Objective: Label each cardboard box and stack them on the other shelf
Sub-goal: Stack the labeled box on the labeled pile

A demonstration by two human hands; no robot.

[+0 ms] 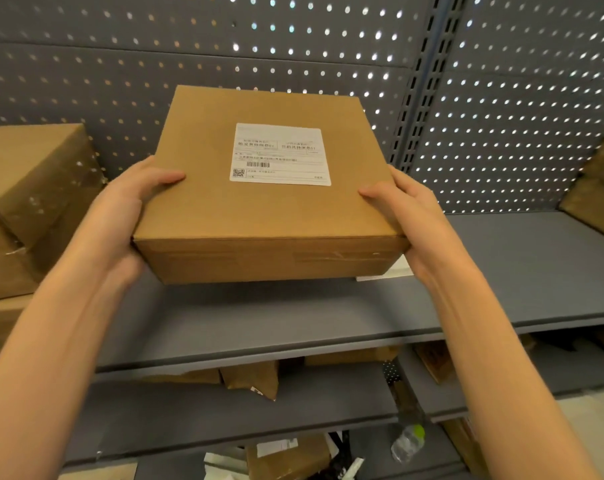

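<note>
Backing the whole view is a grey perforated panel (328, 57), crossed at one o'clock by a slotted upright post (428, 81). Next in size, the grey shelf (293, 317) runs from nine o'clock to three o'clock, with lower shelves beneath it holding crumpled brown packages (252, 379) and a clear plastic bottle (408, 441) at five o'clock. A stack of cardboard boxes (27, 202) sits at nine o'clock on the shelf; another brown box edge (598, 188) shows at three o'clock.

Both bare forearms reach up and forward from seven and five o'clock, converging on the centre. Between them the flat cardboard box (259, 209) is held above the shelf, its far edge tipped upward, a white printed label (280, 154) stuck on its top. The left hand (127, 220) grips the box's left side, thumb lying on top and fingers curled underneath. The right hand (418, 223) clasps the right side likewise, thumb on top. A white paper corner (399, 270) peeks from under the box.
</note>
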